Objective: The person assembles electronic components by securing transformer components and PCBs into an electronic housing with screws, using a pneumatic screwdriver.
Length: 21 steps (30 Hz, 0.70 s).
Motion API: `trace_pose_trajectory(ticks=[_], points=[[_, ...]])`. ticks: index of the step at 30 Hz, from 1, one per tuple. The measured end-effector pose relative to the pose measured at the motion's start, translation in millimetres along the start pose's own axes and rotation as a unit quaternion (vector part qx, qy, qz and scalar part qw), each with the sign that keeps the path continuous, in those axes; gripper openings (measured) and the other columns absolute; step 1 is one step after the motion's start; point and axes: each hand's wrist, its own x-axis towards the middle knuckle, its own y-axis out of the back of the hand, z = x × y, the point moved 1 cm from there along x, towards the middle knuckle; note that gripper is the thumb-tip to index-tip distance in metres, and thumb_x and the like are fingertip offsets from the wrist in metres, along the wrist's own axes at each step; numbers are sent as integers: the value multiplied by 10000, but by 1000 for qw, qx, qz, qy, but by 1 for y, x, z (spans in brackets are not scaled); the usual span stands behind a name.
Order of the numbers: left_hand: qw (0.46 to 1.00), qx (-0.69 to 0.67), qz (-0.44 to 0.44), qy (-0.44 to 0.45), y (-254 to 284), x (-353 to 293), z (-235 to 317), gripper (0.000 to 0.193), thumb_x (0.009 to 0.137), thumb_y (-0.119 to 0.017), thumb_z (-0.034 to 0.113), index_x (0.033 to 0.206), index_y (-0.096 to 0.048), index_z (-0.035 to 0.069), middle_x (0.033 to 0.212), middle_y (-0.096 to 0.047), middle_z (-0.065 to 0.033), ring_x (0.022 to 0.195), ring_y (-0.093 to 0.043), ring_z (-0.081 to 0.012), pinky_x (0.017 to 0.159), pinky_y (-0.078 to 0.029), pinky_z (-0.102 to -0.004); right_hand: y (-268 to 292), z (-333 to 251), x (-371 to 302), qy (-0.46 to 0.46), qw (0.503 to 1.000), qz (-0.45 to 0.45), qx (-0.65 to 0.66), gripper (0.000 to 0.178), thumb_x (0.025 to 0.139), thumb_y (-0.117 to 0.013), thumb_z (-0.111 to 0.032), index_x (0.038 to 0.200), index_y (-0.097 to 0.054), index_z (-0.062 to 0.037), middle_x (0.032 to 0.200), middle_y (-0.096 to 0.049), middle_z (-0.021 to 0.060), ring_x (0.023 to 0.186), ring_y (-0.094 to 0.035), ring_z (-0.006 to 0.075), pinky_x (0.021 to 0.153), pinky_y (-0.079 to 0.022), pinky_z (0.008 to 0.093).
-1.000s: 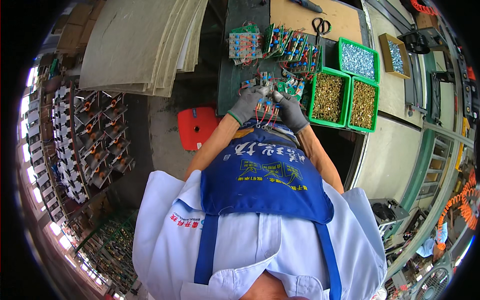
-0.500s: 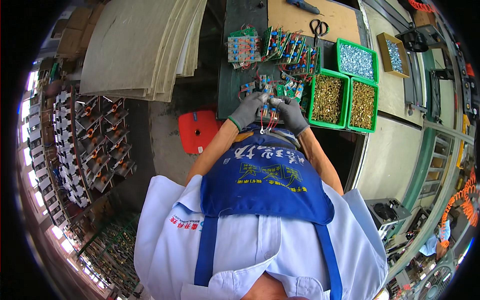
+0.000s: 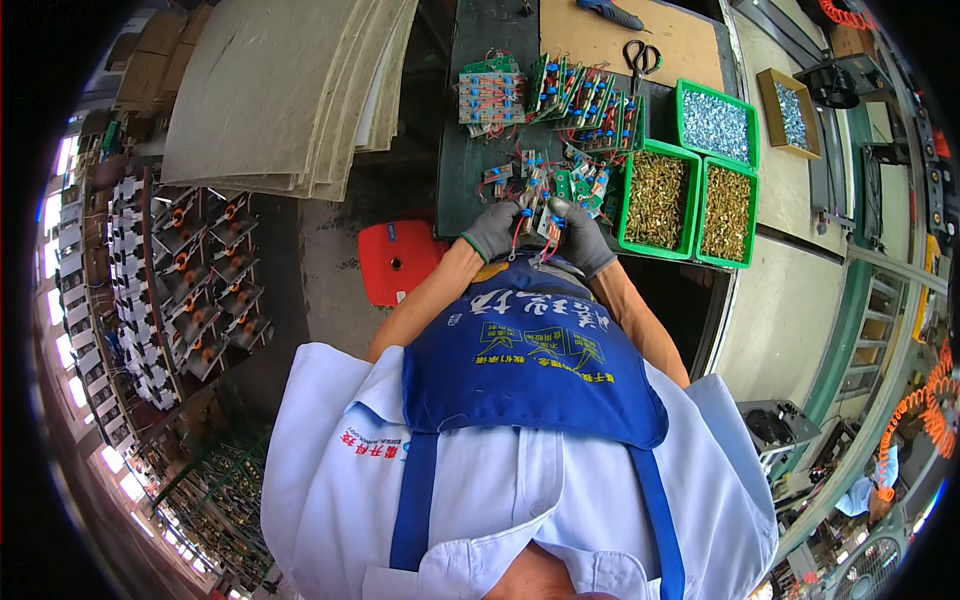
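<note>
My left hand (image 3: pixel 491 231), in a grey glove, is closed on a narrow circuit board piece (image 3: pixel 535 188) with blue parts and a red wire. My right hand (image 3: pixel 586 241), gloved too, grips another small circuit board piece (image 3: pixel 549 224) beside it, its red wires hanging toward my apron. The two pieces sit at slightly different angles over the table's near edge. Just beyond my hands lie loose small circuit boards (image 3: pixel 583 182), some green. Farther back are a flat stack of circuit boards (image 3: pixel 491 97) and a leaning row of boards (image 3: pixel 588 103). Fingertips are partly hidden by the pieces.
Green bins of brass-coloured fasteners (image 3: pixel 655 249) and silver fasteners (image 3: pixel 714 123) stand to the right. Black scissors (image 3: pixel 641 58) and a blue-handled tool (image 3: pixel 612 14) lie at the back. A red stool (image 3: pixel 385 275) is at left, below large leaning sheets (image 3: pixel 270 90).
The board pieces between my hands have come apart and turned, one now in each hand. Both hands have lowered slightly toward my apron.
</note>
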Motion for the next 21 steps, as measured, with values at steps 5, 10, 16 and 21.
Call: trace_pose_trajectory(ticks=[5, 10, 16, 21], points=[[984, 137, 70, -93, -19, 10, 28, 307, 976, -569, 264, 1183, -607, 41, 1082, -659, -84, 968, -652, -207, 831, -557, -392, -22, -28, 7, 107, 960, 120, -228, 344, 981, -555, -235, 1240, -572, -8, 1089, -656, 71, 963, -638, 158, 869, -542, 330], [822, 518, 134, -195, -18, 57, 45, 382, 989, -487, 208, 1275, -534, -41, 1172, -645, -147, 1094, -610, -220, 952, -470, -338, 15, -82, 19, 160, 806, 265, -504, 525, 955, -573, -426, 1245, -580, 12, 967, -622, 46, 774, -545, 90, 667, -447, 232], [673, 611, 296, -295, 30, 55, 20, 337, 906, -589, 212, 1135, -624, -33, 1073, -679, -214, 1018, -663, -307, 875, -509, -378, 73, -113, 9, 264, 763, 371, -460, 458, 922, -597, -363, 1086, -667, 59, 980, -701, 188, 907, -656, 238, 841, -484, 342], [694, 604, 327, -216, 42, 47, 2, 257, 860, -641, 224, 1040, -675, 45, 974, -701, -170, 917, -683, -297, 810, -528, -383, 103, -136, 9, 273, 667, 445, -532, 419, 899, -605, -329, 1086, -671, 40, 990, -706, 211, 926, -684, 291, 847, -498, 362]])
